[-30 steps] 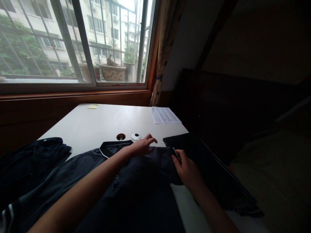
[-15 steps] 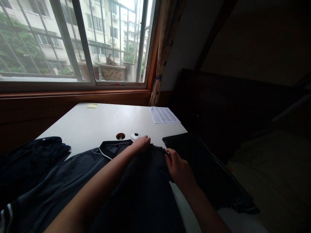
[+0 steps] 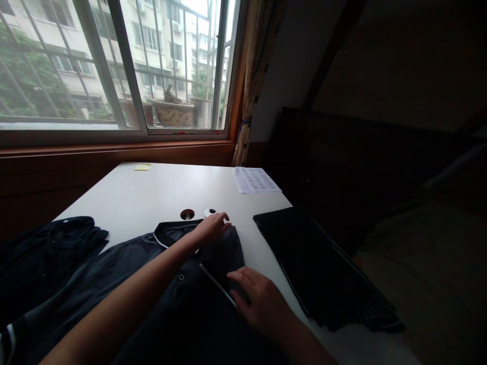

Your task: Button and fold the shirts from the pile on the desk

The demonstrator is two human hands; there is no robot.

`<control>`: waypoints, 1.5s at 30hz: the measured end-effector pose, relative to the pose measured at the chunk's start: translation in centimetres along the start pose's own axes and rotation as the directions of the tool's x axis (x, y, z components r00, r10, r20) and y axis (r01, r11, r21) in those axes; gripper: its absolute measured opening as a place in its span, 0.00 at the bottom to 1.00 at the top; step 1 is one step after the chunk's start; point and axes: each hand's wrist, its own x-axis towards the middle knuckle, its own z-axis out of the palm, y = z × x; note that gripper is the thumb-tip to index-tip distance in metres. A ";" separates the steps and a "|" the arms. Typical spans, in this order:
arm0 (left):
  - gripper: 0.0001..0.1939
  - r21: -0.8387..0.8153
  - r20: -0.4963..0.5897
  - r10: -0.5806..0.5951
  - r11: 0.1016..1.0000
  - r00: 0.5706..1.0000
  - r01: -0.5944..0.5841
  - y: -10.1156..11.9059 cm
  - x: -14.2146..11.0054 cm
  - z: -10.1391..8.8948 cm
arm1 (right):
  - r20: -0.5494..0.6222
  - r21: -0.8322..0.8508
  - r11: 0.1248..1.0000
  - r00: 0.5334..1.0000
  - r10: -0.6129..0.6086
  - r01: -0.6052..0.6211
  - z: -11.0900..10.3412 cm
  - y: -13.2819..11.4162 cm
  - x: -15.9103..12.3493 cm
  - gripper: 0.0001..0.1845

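Observation:
A dark navy shirt (image 3: 133, 258) with white piping at its collar lies spread on the white table. My left hand (image 3: 213, 226) is at the shirt's shoulder beside the collar, fingers bent onto the cloth. The right side of the shirt is folded inward, and a white-edged strip, perhaps the sleeve hem (image 3: 216, 284), crosses the front. Over this folded part is my right hand (image 3: 256, 296), its fingers apart and loosely curved. A small ring-shaped button shows left of the strip. The shirt's lower part fades into shadow.
Folded dark clothing (image 3: 319, 268) lies along the table's right side, and another dark garment (image 3: 49, 243) is at the left. Farther back are printed sheets (image 3: 256, 180), a yellow note (image 3: 142, 167), a round hole (image 3: 187, 214) and its white cover (image 3: 210, 213). A window stands behind.
My right hand has brought the shirt's right edge inward, folding it over the front, and let go. It has moved left and nearer me. My left hand stays at the shoulder.

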 end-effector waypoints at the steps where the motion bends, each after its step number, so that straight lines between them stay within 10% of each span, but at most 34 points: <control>1: 0.15 -0.008 0.023 0.004 1.000 1.000 -0.004 0.2 -0.9 -0.3 | -0.021 0.003 1.000 0.999 0.028 -0.028 -0.6 0.7 -0.8 0.22; 8: 0.35 -0.027 0.195 -0.020 0.999 0.981 0.026 2.5 -5.6 0.4 | -0.077 -0.080 0.972 0.973 0.216 -0.222 0.1 4.4 -4.2 0.21; 21: 0.38 -0.076 0.391 -0.133 0.981 0.911 0.176 1.4 -7.1 -1.5 | -0.136 -0.325 0.941 0.989 0.055 -0.097 2.1 6.3 -4.6 0.21; 27: 0.32 0.073 0.213 -0.124 0.991 0.969 0.110 2.3 -4.7 -1.5 | -0.102 -0.325 0.941 0.985 -0.138 0.098 0.9 4.5 -4.6 0.29; 35: 0.28 0.327 0.117 0.300 0.889 0.947 -0.322 1.8 -3.7 3.3 | 0.000 -0.190 0.921 0.938 -0.346 0.340 1.4 4.2 -4.3 0.15; 45: 0.33 0.313 0.102 0.262 0.907 0.960 -0.281 -0.9 -3.3 4.6 | -0.058 -0.045 0.987 0.986 -0.155 0.152 0.0 3.1 -2.4 0.18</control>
